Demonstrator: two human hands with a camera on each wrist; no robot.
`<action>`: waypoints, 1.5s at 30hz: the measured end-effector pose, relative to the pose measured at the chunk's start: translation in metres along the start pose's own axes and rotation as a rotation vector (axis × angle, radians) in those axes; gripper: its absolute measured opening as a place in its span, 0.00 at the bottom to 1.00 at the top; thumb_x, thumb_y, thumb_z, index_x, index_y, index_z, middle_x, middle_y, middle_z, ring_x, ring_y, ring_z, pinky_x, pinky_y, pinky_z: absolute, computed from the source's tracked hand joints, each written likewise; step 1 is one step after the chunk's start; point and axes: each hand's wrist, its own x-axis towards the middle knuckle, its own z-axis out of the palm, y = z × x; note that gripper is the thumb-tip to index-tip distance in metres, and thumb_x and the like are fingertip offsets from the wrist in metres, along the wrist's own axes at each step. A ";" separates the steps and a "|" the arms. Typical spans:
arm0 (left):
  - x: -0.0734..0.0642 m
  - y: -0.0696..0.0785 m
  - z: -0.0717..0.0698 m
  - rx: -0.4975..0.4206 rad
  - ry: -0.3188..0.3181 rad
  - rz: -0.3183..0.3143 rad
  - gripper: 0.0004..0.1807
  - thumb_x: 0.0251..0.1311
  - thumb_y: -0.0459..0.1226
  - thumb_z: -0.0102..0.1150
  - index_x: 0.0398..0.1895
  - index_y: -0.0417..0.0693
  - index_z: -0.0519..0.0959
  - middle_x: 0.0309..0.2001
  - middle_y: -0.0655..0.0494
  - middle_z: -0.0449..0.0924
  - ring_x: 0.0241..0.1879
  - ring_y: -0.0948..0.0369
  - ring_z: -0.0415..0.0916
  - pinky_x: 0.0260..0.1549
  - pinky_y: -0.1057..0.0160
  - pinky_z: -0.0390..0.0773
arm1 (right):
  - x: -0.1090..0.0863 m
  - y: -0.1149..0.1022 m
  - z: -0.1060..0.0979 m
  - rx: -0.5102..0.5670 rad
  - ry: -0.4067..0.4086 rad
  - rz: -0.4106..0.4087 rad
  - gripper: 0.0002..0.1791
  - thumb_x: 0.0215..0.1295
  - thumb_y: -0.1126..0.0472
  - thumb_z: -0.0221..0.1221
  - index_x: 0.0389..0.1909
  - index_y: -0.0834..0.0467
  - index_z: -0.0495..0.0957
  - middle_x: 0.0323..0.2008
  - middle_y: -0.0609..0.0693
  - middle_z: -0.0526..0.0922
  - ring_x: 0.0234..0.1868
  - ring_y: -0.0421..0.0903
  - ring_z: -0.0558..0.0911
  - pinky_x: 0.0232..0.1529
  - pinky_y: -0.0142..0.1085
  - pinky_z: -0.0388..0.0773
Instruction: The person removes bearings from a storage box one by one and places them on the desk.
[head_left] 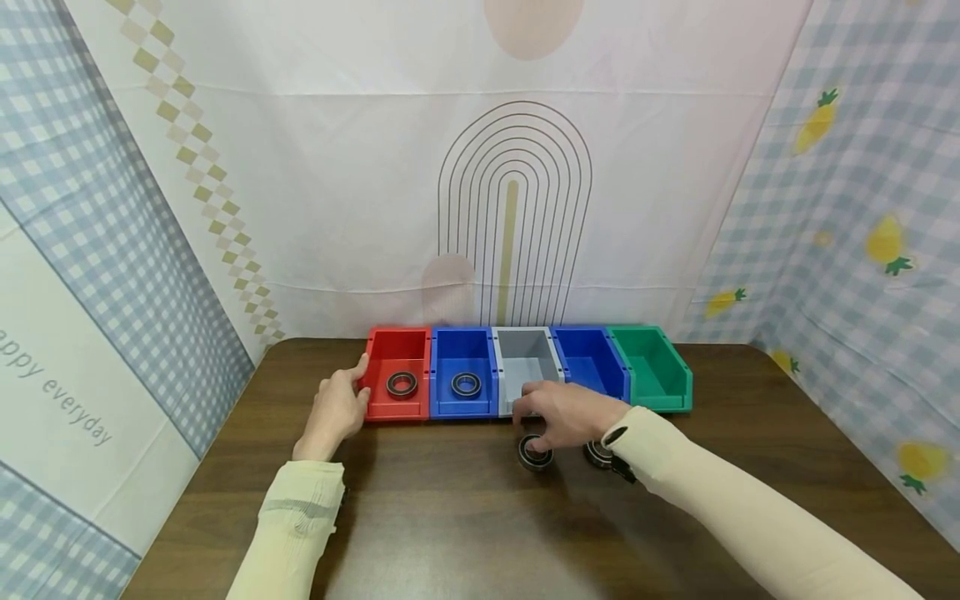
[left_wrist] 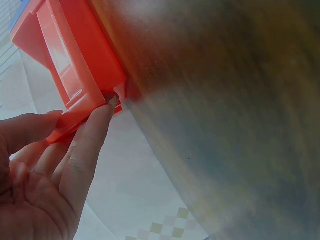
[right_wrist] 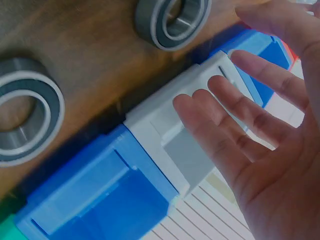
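Note:
My left hand rests against the left side of the red bin. In the left wrist view its fairly straight fingers touch the bin's side and corner. My right hand hovers at the front of the grey bin, fingers spread and slightly bent, with nothing held. Just below it a ball bearing lies on the table, partly covered by the hand in the head view; the right wrist view shows a gap between them. Another bearing lies to the right, partly hidden by the wrist in the head view.
One bearing lies in the red bin, another in the neighbouring blue bin. A second blue bin and a green bin continue the row on the wooden table. Printed cloth hangs behind.

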 end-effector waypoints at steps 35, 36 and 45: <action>0.000 -0.001 -0.001 0.005 0.001 0.009 0.33 0.73 0.33 0.51 0.79 0.46 0.58 0.75 0.35 0.62 0.64 0.35 0.72 0.58 0.37 0.75 | 0.046 -0.005 -0.050 0.056 0.174 -0.017 0.23 0.62 0.51 0.71 0.57 0.51 0.81 0.56 0.52 0.81 0.56 0.51 0.82 0.55 0.44 0.81; 0.000 -0.002 -0.001 0.005 0.000 0.009 0.33 0.73 0.33 0.51 0.79 0.46 0.58 0.75 0.35 0.62 0.65 0.35 0.72 0.58 0.37 0.75 | 0.048 -0.005 -0.050 0.061 0.173 -0.018 0.23 0.62 0.51 0.71 0.57 0.51 0.81 0.57 0.53 0.81 0.56 0.51 0.82 0.55 0.44 0.81; 0.001 -0.002 -0.001 0.007 -0.003 0.012 0.33 0.73 0.33 0.51 0.79 0.46 0.58 0.74 0.34 0.64 0.66 0.35 0.70 0.61 0.35 0.72 | 0.062 -0.007 -0.054 0.097 0.152 0.007 0.24 0.62 0.51 0.70 0.58 0.52 0.80 0.58 0.56 0.79 0.58 0.53 0.81 0.55 0.45 0.81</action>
